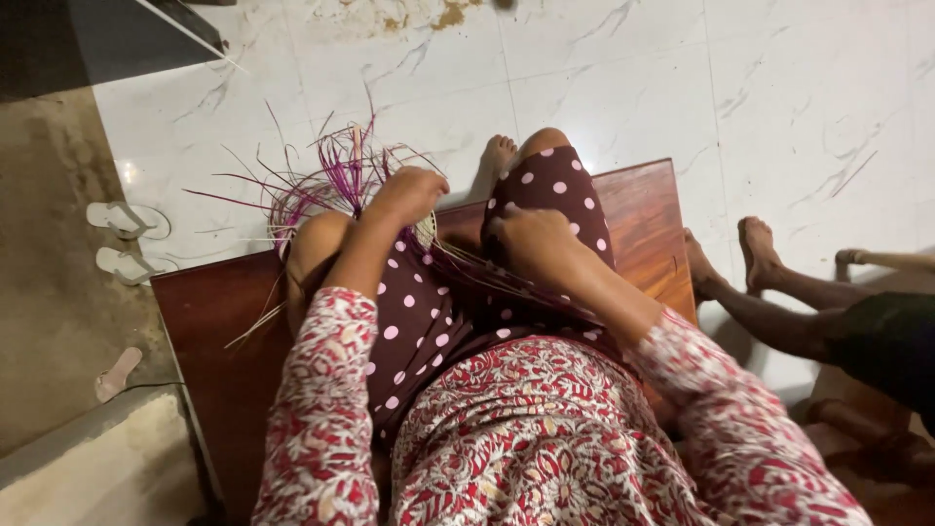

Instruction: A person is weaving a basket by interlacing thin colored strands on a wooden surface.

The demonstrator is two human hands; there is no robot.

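White marble-patterned floor tiles (623,88) all around. Red-brown wooden bench (648,209) underneath. Pair of pale sandals (128,239) on the tiles at left, a single one (118,374) on the brown strip of floor below. Another person's bare feet (740,255) at right, beside the bench.

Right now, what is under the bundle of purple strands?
The purple strands lie over the person's polka-dot lap, fanning past the knee above the white floor. The left hand and right hand cover the woven part.
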